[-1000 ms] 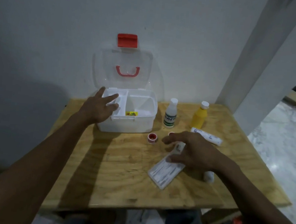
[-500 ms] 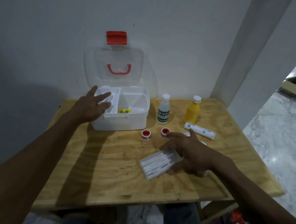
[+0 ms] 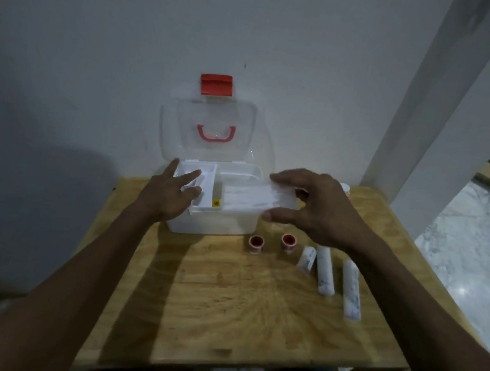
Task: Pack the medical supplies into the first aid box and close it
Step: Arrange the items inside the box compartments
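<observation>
The white first aid box (image 3: 209, 222) stands open at the back of the wooden table (image 3: 225, 304), its clear lid (image 3: 210, 130) with a red latch leaning on the wall. My left hand (image 3: 170, 195) rests flat on the box's left tray compartment. My right hand (image 3: 317, 208) holds a flat clear packet of cotton swabs (image 3: 248, 199) over the box's right compartment. Two small red-cored tape rolls (image 3: 255, 244) stand in front of the box. Three white rolled bandages (image 3: 325, 269) lie to their right. The bottles are mostly hidden behind my right hand.
A white wall stands right behind the box and a white pillar (image 3: 426, 113) rises at the table's back right corner. Marble floor (image 3: 472, 254) lies to the right, with cardboard boxes farther off.
My right hand has lifted the swab packet off the table and carried it up and left over the box. My left hand stays on the box's left side.
</observation>
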The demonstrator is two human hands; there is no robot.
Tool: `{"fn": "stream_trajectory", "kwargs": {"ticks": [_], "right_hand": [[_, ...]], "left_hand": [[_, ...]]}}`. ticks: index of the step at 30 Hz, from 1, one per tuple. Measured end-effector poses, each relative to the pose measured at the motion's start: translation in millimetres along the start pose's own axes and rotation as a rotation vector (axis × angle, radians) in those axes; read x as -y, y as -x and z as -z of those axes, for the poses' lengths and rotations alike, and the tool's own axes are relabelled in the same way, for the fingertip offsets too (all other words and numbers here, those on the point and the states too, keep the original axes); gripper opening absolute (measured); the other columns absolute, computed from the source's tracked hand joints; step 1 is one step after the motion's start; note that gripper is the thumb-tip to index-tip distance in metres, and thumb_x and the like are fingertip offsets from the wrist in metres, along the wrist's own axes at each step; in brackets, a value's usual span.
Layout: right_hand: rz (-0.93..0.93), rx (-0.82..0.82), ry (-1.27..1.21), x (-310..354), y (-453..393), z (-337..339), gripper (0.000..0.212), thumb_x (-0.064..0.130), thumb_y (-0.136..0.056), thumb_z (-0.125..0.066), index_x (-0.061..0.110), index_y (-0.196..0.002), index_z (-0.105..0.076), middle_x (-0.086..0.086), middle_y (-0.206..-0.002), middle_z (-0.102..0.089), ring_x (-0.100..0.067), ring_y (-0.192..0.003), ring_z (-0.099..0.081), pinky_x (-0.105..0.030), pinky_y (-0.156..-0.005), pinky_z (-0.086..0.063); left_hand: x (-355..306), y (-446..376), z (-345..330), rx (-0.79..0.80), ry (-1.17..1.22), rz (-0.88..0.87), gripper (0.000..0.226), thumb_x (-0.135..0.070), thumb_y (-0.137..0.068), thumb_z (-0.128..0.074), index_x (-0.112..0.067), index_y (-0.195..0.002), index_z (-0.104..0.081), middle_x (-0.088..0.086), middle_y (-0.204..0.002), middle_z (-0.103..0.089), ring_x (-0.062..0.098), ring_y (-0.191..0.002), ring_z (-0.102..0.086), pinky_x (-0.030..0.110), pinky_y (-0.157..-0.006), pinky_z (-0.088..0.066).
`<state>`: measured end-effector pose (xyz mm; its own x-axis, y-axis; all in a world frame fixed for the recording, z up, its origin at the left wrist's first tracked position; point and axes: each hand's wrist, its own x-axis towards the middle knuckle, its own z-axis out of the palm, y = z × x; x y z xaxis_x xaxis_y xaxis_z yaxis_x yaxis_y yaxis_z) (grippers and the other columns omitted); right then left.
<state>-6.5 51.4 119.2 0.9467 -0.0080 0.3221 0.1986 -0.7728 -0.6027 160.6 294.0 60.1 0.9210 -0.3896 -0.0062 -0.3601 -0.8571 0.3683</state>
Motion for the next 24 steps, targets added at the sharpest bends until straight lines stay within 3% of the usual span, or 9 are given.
{"fn": "stream_trajectory", "kwargs": {"ticks": [4, 9, 24], "right_hand": [[-0.026, -0.058, 0.207, 3, -48, -12, 0.068, 0.031, -0.070, -0.085, 0.011, -0.129, -0.059, -0.006, -0.132, -0.057, -0.021, -0.119, -0.053, -0.024, -0.097, -0.037], [-0.039, 0.021, 0.357, -2, -88, -37, 0.069, 0.024, -0.071, -0.085, 0.006, -0.131, -0.056, -0.011, -0.133, -0.056, -0.027, -0.121, -0.051, -0.034, -0.099, -0.041], [-0.097, 0.145, 0.355, -14, -111, -84, 0.068, 0.026, -0.074, -0.083, 0.012, -0.134, -0.053, -0.011, -0.132, -0.054, -0.027, -0.124, -0.041, -0.036, -0.095, -0.040]], "left_hand": [[-6, 7, 7, -0.002, -0.011, -0.036, 0.047, -0.048, -0.100, -0.037, -0.039, -0.146, -0.037, 0.005, -0.163, -0.003, 0.033, -0.145, -0.024, 0.043, -0.116, -0.019], [-20, 19, 17, 0.038, -0.082, -0.091, 0.041, -0.037, -0.104, -0.030, -0.029, -0.141, -0.048, 0.000, -0.163, -0.007, 0.027, -0.149, -0.008, 0.041, -0.118, -0.013], [-23, 24, 25, 0.090, -0.125, -0.080, 0.045, -0.038, -0.104, -0.026, -0.027, -0.144, -0.043, 0.000, -0.163, -0.004, 0.028, -0.150, -0.002, 0.041, -0.118, -0.009]]}}
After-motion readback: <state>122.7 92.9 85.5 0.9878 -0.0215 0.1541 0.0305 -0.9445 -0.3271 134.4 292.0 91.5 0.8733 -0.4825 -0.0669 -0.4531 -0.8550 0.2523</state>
